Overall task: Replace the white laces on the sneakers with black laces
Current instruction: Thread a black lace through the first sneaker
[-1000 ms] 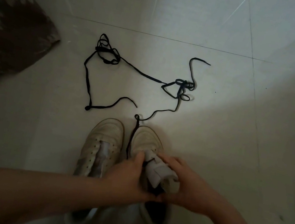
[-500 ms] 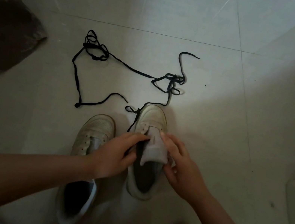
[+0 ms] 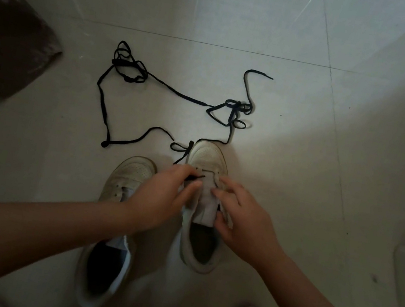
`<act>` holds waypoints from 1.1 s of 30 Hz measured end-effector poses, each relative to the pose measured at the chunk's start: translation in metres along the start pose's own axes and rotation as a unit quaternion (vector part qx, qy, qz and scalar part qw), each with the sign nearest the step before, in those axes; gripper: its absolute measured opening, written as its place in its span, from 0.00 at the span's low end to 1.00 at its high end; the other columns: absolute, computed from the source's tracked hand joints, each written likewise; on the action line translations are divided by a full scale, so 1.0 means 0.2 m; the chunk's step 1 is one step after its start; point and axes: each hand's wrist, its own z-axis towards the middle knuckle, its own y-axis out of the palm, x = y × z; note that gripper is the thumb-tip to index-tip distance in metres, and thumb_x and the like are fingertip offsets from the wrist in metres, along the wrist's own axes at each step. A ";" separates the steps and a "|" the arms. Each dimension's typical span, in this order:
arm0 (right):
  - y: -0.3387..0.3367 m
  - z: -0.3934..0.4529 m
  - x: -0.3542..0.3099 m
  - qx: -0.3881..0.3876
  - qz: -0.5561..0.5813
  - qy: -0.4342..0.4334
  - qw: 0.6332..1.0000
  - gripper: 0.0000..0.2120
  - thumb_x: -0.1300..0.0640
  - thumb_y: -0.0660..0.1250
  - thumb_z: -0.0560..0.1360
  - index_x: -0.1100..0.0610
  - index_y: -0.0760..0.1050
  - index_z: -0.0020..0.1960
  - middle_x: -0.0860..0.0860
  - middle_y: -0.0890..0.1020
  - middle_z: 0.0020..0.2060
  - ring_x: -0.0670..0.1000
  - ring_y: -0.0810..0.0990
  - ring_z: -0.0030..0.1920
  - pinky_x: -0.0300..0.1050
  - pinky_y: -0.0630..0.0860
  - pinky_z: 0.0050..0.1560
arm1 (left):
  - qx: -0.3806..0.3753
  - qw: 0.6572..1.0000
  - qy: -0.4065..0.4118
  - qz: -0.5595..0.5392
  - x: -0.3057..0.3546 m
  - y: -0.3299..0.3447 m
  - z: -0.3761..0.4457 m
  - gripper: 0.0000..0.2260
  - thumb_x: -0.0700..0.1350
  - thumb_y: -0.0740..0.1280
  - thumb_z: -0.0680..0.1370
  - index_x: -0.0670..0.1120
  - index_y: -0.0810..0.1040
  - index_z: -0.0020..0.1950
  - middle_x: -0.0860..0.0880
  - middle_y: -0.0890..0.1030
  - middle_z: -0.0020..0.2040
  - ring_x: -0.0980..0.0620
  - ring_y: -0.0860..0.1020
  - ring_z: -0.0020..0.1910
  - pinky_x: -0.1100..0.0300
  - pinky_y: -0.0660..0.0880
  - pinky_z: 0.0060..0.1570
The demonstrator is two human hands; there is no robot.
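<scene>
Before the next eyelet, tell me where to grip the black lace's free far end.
Pinch the black lace just behind its stiff tip, coming from above. That end lies flat on the floor tile, clear of the tangled loops and the right sneaker, so it should lift without snagging.

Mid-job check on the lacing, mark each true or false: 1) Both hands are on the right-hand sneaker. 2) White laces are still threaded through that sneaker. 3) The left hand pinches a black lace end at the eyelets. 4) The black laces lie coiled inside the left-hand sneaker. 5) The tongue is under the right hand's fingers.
1) True: the left hand and right hand both rest on the right-hand sneaker.
2) False: no white lace shows on it.
3) True: it holds the black lace there.
4) False: they trail across the floor tiles, beyond the toes; the left-hand sneaker holds none.
5) True: the fingers press the tongue.
</scene>
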 end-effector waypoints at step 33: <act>0.01 0.34 -0.05 0.067 0.108 0.110 0.986 0.06 0.57 0.71 0.72 0.55 0.84 0.48 0.51 0.72 0.68 0.54 0.60 0.72 0.46 0.55 0.71 | 0.086 0.990 -0.107 0.034 -0.06 -0.01 0.18 0.04 0.44 0.66 0.78 0.47 0.81 0.46 0.53 0.79 0.40 0.60 0.73 0.35 0.69 0.68 0.34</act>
